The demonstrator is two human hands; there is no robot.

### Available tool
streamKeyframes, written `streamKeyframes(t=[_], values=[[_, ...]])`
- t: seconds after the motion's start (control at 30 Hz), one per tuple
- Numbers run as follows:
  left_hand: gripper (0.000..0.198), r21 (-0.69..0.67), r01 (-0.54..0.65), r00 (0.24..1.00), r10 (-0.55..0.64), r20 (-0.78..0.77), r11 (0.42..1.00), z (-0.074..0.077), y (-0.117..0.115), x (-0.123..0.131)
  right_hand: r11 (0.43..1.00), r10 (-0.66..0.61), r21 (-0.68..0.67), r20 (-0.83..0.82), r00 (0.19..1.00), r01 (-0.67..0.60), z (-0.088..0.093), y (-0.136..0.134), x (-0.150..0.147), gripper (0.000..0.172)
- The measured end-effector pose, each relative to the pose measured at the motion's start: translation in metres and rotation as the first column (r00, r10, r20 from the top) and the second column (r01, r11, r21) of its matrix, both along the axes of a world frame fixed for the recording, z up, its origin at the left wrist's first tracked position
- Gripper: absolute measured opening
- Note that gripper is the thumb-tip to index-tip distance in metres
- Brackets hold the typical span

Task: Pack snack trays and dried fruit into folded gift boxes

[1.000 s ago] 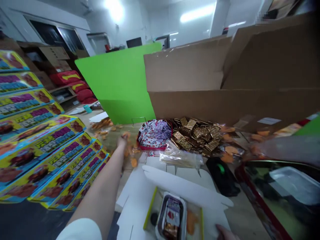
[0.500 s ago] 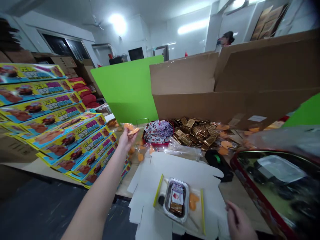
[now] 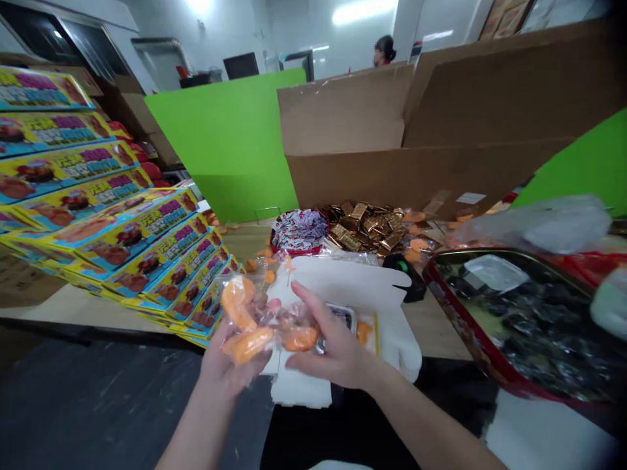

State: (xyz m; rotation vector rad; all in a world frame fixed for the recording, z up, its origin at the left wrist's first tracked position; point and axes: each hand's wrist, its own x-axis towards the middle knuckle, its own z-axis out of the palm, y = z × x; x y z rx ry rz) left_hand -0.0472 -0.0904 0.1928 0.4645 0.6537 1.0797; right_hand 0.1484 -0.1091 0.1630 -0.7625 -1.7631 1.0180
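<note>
Two hands at lower centre grip a clear plastic bag (image 3: 259,323) of orange pieces (image 3: 239,303): left hand (image 3: 228,365) cupped beneath, right hand (image 3: 330,343) curled across, above white card (image 3: 343,284)

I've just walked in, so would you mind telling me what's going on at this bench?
A person holds a clear plastic bag of orange pieces in both hands, the left hand cradling it from below and the right hand pressed against its side. The hands are above an opened white card blank. Gold sachets lie heaped beyond it, yellow printed boxes are stacked to the left, and a red-rimmed tray sits to the right.
</note>
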Motion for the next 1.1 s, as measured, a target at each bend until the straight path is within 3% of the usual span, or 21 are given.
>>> streamKeyframes(t=[0.1,0.23,0.27,0.33,0.4,0.5,0.57,0.73,0.8,0.87,0.97,1.03,1.1], values=[[0.020,-0.047,-0.036,0.988,0.042,0.149,0.998,-0.012,-0.007,0.004,0.918,-0.024,-0.392,-0.188,0.982,-0.052,-0.014,-0.010,-0.004,0.059],[0.010,-0.127,-0.169,0.977,0.183,0.109,0.977,-0.023,-0.002,-0.004,0.808,-0.109,-0.587,-0.227,0.968,-0.047,-0.031,-0.029,0.024,0.062],[0.009,-0.081,-0.261,0.958,0.269,0.102,0.962,-0.024,0.000,-0.007,0.785,-0.159,-0.619,-0.217,0.963,-0.010,-0.034,-0.033,0.033,0.063],[0.012,0.070,-0.477,0.878,0.472,0.080,0.876,-0.026,0.004,-0.011,0.740,-0.297,-0.667,-0.203,0.933,0.091,-0.041,-0.041,0.051,0.062],[0.021,0.201,-0.554,0.823,0.568,-0.019,0.808,-0.029,0.002,-0.005,0.718,-0.367,-0.684,-0.216,0.905,0.128,-0.047,-0.047,0.060,0.065],[0.038,0.260,-0.414,0.848,0.473,-0.239,0.872,-0.043,-0.010,0.023,0.761,-0.319,-0.645,-0.287,0.903,0.064,-0.055,-0.049,0.055,0.072],[0.043,0.281,-0.323,0.873,0.399,-0.280,0.904,-0.056,-0.022,0.048,0.790,-0.296,-0.611,-0.319,0.900,0.043,-0.058,-0.047,0.045,0.067],[0.042,0.352,-0.157,0.919,0.267,-0.289,0.923,-0.085,-0.037,0.083,0.744,-0.282,-0.668,-0.323,0.903,-0.007,-0.065,-0.041,0.025,0.056],[0.040,0.343,-0.141,0.914,0.256,-0.315,0.929,-0.089,-0.035,0.087,0.742,-0.298,-0.670,-0.290,0.909,0.030,-0.068,-0.040,0.026,0.055],[0.038,0.288,-0.201,0.902,0.292,-0.319,0.936,-0.087,-0.029,0.087,0.766,-0.328,-0.633,-0.235,0.915,0.112,-0.070,-0.038,0.033,0.053],[0.040,0.178,-0.243,0.891,0.292,-0.347,0.954,-0.081,-0.018,0.083,0.793,-0.478,-0.454,-0.052,0.877,0.406,-0.064,-0.040,0.049,0.049],[0.038,0.181,-0.088,0.869,0.164,-0.466,0.980,-0.077,-0.016,0.081,0.792,-0.563,-0.226,0.087,0.822,0.567,-0.056,-0.044,0.057,0.055],[0.036,0.208,0.152,0.796,0.006,-0.606,0.966,-0.075,-0.020,0.081,0.865,-0.485,-0.030,0.211,0.849,0.502,-0.048,-0.049,0.059,0.063]])
